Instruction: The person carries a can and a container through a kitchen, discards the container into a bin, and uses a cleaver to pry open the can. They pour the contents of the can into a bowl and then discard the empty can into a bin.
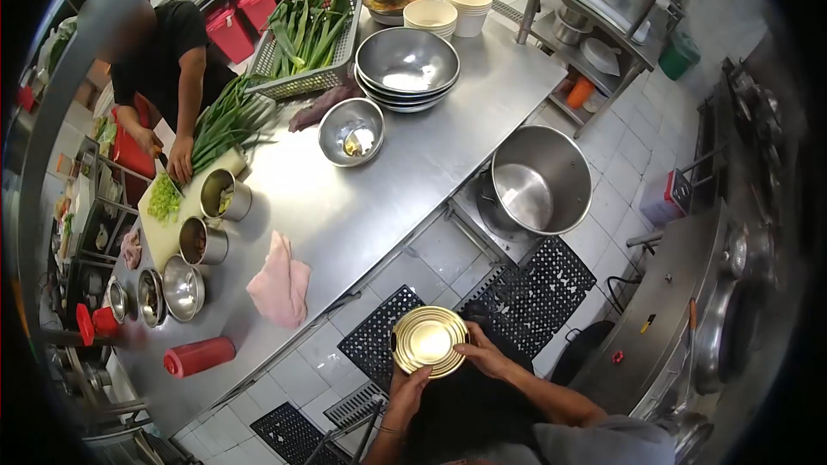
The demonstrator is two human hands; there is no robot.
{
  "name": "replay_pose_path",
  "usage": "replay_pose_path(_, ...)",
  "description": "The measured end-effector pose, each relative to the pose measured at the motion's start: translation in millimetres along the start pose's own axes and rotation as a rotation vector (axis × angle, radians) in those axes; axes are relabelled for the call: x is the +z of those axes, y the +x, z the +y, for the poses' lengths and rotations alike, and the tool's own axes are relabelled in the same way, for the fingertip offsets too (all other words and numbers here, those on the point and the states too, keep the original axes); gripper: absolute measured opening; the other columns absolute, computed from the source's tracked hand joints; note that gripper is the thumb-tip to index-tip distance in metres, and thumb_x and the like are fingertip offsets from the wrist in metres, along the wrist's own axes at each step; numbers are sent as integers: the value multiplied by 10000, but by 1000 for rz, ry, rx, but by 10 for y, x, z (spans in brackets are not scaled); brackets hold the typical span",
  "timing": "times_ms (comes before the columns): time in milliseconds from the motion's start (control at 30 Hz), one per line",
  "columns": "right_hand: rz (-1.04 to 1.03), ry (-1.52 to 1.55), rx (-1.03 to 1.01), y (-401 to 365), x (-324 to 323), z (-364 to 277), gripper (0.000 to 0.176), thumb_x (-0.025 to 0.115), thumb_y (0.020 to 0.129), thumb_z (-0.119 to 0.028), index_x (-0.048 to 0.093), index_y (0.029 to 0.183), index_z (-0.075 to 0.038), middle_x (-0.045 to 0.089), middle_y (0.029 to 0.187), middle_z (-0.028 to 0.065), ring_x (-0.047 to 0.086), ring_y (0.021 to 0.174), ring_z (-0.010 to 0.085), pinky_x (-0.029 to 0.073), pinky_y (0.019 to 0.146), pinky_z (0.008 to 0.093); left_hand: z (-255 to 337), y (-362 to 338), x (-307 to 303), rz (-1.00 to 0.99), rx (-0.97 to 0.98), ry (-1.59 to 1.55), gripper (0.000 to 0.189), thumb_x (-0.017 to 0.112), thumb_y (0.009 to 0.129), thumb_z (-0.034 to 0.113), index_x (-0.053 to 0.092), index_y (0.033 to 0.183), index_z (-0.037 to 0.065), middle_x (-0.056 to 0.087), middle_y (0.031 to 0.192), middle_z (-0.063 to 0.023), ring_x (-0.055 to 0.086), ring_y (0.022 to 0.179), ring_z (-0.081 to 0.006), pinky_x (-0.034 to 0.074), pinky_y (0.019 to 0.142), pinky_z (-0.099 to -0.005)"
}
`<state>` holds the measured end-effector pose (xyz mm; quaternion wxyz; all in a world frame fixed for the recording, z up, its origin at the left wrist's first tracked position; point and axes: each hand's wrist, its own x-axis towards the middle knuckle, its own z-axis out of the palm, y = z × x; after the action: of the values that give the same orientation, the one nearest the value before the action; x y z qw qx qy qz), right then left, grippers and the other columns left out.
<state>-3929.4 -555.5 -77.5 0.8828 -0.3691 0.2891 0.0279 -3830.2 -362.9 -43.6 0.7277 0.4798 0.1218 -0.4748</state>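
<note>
A round gold tin can (431, 341) is held in front of my body, its ringed metal end facing up towards the camera. My left hand (407, 392) grips the can at its lower left edge, thumb on the rim. On the right side, my right hand (488, 356) holds the same can, with its thumb resting at the rim. The can's side and most of my fingers are hidden beneath it. Beyond the can, a pink cloth (281, 284) lies near the edge of the steel table (405, 194).
A large steel pot (541, 181) stands low beside the table. Stacked metal bowls (407, 65), a crate (345, 56) of leafy greens and a red bottle (199, 356) are on it. Across it, a co-worker (168, 60) chops greens with a knife. Black mats (538, 297) cover some floor.
</note>
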Motion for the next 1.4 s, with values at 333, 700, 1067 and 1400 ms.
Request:
replay_pose_path(333, 122, -520, 256, 624, -1582, 1262, 681, 410, 1031, -592, 497, 1449, -61, 525, 1451, 155, 489, 1347, 356, 390, 1105, 524, -89, 569, -414, 94, -145, -15, 549, 626, 934, 68, 424, 1444, 59, 608, 1330, -131, 614, 1212, -298, 493, 1059, -500)
replay_pose_path(700, -55, -1419, 606, 629, -2920, 2093, 534, 533, 935, -496, 634, 1334, -156, 554, 1408, 183, 494, 1337, 404, 351, 1075, 669, -332, 784, -188, 200, -231, 43, 617, 638, 919, 276, 435, 1448, 33, 584, 1396, -146, 544, 1308, -310, 370, 1149, -555)
replay_pose_path(1067, -331, -1466, 755, 1072, -3658, 2573, 551, 495, 958, -550, 581, 1411, -249, 473, 1527, 118, 335, 1448, 442, 231, 1059, 796, -917, 1438, -270, 160, -272, 13, 629, 642, 918, 323, 464, 1445, 30, 601, 1390, -145, 551, 1310, -295, 393, 1137, -504)
replay_pose_path(1400, -368, -1660, 1014, 1825, -4311, 3243, 656, 540, 933, -522, 499, 1496, -187, 320, 1639, 102, 293, 1493, 407, 134, 1089, 800, -1197, 1554, -444, 284, -263, 18, 638, 701, 887, 283, 482, 1416, 2, 605, 1372, -141, 587, 1260, -274, 410, 1138, -467)
